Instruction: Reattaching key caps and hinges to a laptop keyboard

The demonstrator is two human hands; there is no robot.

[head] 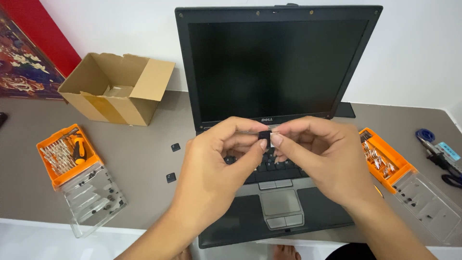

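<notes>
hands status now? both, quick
Left hand: closed, pinching the small black key cap.
Right hand: closed, pinching the same key cap from the other side.

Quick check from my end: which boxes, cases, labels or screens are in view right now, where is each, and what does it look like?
Laptop screen: centre back, upright, black, dark.
Cardboard box: back left, brown, open, tipped on its side.
Left tool case: left of the laptop, orange tray, clear lid open.
Right tool case: right of the laptop, orange tray, clear lid open.
Small label: far right, pale blue, on a tool.
</notes>
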